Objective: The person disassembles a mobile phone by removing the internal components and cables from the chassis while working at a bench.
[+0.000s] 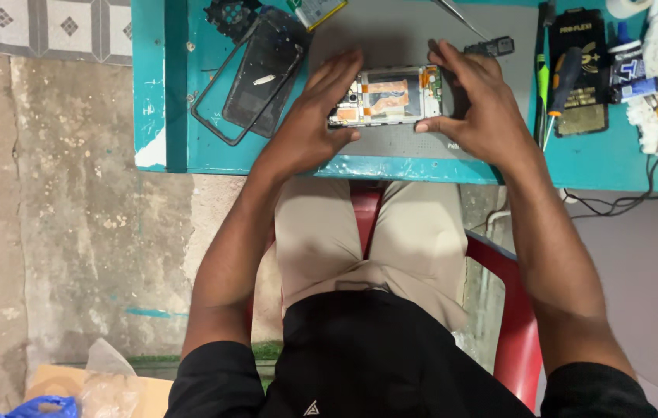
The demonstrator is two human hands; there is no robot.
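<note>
An opened phone with its back off lies flat on a grey mat, showing a silver shield, orange flex and small circuit boards. My left hand grips its left end with the fingers spread over the top edge. My right hand grips its right end, thumb under the near edge and fingers curled over the far edge. Both hands hold the phone just above the near edge of the teal table.
A dark phone back cover and a thin black frame lie left of the mat. A battery, tweezers, a small black part, a screwdriver, a black packet, bottles and cables sit to the right. A red chair is beneath me.
</note>
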